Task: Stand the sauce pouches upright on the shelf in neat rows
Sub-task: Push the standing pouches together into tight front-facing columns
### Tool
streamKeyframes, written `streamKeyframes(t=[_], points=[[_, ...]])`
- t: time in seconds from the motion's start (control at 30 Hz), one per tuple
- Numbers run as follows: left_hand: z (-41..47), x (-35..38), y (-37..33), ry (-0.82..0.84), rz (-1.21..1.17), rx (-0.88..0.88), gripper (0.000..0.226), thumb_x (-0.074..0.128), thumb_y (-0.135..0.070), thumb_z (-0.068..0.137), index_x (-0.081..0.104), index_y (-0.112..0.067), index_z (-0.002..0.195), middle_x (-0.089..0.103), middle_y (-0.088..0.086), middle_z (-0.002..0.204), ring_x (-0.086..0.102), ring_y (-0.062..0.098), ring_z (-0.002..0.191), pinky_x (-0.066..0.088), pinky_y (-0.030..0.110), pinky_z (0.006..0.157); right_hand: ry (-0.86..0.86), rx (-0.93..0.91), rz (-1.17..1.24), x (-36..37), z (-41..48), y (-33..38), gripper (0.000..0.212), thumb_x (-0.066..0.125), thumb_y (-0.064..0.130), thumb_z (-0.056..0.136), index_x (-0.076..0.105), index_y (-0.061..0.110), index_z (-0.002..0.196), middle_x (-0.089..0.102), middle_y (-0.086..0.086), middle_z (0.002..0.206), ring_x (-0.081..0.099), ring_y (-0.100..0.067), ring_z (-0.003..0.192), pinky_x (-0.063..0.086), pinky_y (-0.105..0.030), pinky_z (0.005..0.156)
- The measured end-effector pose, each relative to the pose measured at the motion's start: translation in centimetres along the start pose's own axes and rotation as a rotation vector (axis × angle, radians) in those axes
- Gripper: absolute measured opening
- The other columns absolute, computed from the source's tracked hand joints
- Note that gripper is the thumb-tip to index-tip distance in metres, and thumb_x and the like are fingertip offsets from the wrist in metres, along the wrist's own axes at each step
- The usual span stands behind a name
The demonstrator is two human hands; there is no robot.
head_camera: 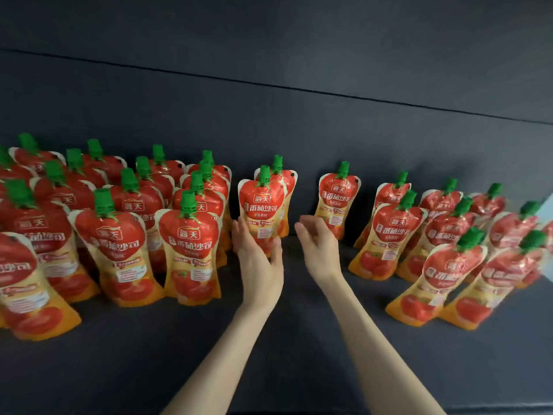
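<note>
Most of the pouches already stand on the dark shelf (299, 339), so by my reading the job is well past halfway but not tidy yet. The left block (109, 235) is the finished part: upright pouches packed in rows from near to far. The right group (395, 232) stands too, but its pouches lean and their lines straggle, so they probably need squaring up. The middle is where rows are being built. There the left grip (258, 256) grasps the held pouch (263, 205) by its lower part, thumb on one side and fingers on the other. This pouch is upright, just in front of a second pouch (285, 178) in the same file. The right grip (317, 244) is released, fingers loosely curled round nothing. It hovers between the held pouch and a lone pouch (338, 196) standing far back on the right of the gap. Whether it touches that one I cannot tell.

Counted by green caps:
- left block, about fifteen, one cut off at the frame edge;
- middle file, two;
- lone pouch, one;
- right group, eight or nine, the last blurred at the edge.

The bare shelf in front of the middle file and the lone pouch is left to fill.
</note>
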State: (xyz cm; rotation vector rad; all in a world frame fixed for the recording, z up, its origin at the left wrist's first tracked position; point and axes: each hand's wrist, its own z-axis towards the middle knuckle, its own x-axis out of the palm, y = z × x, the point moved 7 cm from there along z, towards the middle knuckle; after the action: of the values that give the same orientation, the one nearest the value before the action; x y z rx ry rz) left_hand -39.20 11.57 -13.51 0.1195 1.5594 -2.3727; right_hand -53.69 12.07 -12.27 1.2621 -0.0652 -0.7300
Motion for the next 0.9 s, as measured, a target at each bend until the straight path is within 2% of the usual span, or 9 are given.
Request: streamKeyframes(t=[0.1, 0.17, 0.3, 0.4, 0.53, 0.63, 0.73, 0.83, 0.9], points=[[1.2, 1.1, 0.6, -0.059, 0.059, -0.032, 0.076, 0.055, -0.026, 0.091, 0.007, -0.009, 0.148, 0.017, 0.011, 0.155, 0.017, 0.022, 0.144, 0.021, 0.033, 0.115, 0.084, 0.036, 0.074, 0.9, 2.7, -1.0, 0.040, 0.052, 0.026, 0.095, 0.046, 0.011, 0.132, 0.054, -0.003, 0.132, 0.052, -0.012, 0.118, 0.039, -0.012, 0.089], [1.8, 1.3, 0.8, -0.095, 0.083, -0.027, 0.075, 0.057, -0.027, 0.090, 0.012, -0.009, 0.147, 0.025, 0.011, 0.152, 0.024, 0.021, 0.141, 0.026, 0.037, 0.114, 0.118, 0.057, 0.120, 1.5, 4.0, -1.6, 0.044, 0.051, 0.027, 0.095, 0.043, 0.012, 0.135, 0.051, -0.001, 0.136, 0.048, -0.012, 0.123, 0.038, -0.017, 0.093], [2.8, 1.5, 1.7, -0.143, 0.115, -0.060, 0.072, 0.059, -0.031, 0.089, 0.020, -0.006, 0.144, 0.034, 0.013, 0.146, 0.032, 0.024, 0.137, 0.033, 0.042, 0.110, 0.176, 0.076, 0.176, 2.8, 6.1, -2.6, 0.038, 0.052, 0.029, 0.095, 0.046, 0.013, 0.129, 0.059, 0.001, 0.119, 0.056, -0.010, 0.111, 0.047, -0.019, 0.087], [3.3, 1.3, 2.2, -0.154, 0.131, -0.075, 0.068, 0.061, -0.033, 0.087, 0.029, -0.004, 0.140, 0.042, 0.012, 0.139, 0.039, 0.023, 0.131, 0.036, 0.033, 0.106, 0.201, 0.104, 0.206, 3.7, 6.9, -3.2, 0.029, 0.053, 0.032, 0.093, 0.053, 0.016, 0.118, 0.064, 0.000, 0.104, 0.063, -0.014, 0.099, 0.053, -0.028, 0.085], [3.4, 1.2, 2.1, -0.162, 0.122, -0.050, 0.046, 0.064, -0.030, 0.085, 0.043, -0.008, 0.119, 0.046, -0.006, 0.112, 0.045, 0.007, 0.108, 0.038, 0.023, 0.088, 0.198, 0.122, 0.193, 4.1, 7.3, -4.2, 0.024, 0.054, 0.035, 0.093, 0.064, 0.016, 0.104, 0.064, -0.006, 0.107, 0.064, -0.018, 0.099, 0.053, -0.041, 0.090], [3.2, 1.3, 1.7, -0.141, 0.113, -0.050, 0.036, 0.063, -0.030, 0.085, 0.039, -0.015, 0.107, 0.048, -0.008, 0.106, 0.047, 0.005, 0.100, 0.040, 0.021, 0.081, 0.167, 0.138, 0.228, 3.2, 6.8, -4.1, 0.021, 0.053, 0.029, 0.094, 0.063, 0.012, 0.102, 0.065, -0.006, 0.108, 0.065, -0.015, 0.097, 0.055, -0.034, 0.087], [3.1, 1.4, 1.5, -0.080, 0.100, -0.093, 0.042, 0.062, -0.032, 0.086, 0.039, -0.010, 0.113, 0.049, -0.009, 0.106, 0.048, 0.003, 0.097, 0.039, 0.013, 0.077, 0.128, 0.137, 0.289, 1.8, 5.8, -3.4, 0.020, 0.050, 0.029, 0.096, 0.059, 0.012, 0.101, 0.067, 0.000, 0.102, 0.065, -0.009, 0.093, 0.055, -0.018, 0.075], [2.7, 1.1, 0.7, -0.002, 0.041, -0.095, 0.044, 0.062, -0.037, 0.084, 0.043, -0.015, 0.117, 0.055, -0.010, 0.107, 0.054, 0.003, 0.094, 0.039, 0.007, 0.071, 0.090, 0.132, 0.369, -0.2, 4.6, -2.4, 0.021, 0.047, 0.031, 0.097, 0.056, 0.014, 0.105, 0.067, 0.002, 0.103, 0.066, -0.010, 0.095, 0.055, -0.022, 0.077], [1.8, 0.7, -0.1, 0.048, 0.012, -0.089, 0.042, 0.062, -0.040, 0.082, 0.045, -0.021, 0.116, 0.057, -0.016, 0.104, 0.057, -0.005, 0.089, 0.044, 0.005, 0.068, 0.085, 0.120, 0.400, -1.5, 3.5, -1.7, 0.016, 0.045, 0.032, 0.097, 0.055, 0.022, 0.103, 0.066, 0.007, 0.104, 0.066, -0.008, 0.095, 0.055, -0.020, 0.074]])
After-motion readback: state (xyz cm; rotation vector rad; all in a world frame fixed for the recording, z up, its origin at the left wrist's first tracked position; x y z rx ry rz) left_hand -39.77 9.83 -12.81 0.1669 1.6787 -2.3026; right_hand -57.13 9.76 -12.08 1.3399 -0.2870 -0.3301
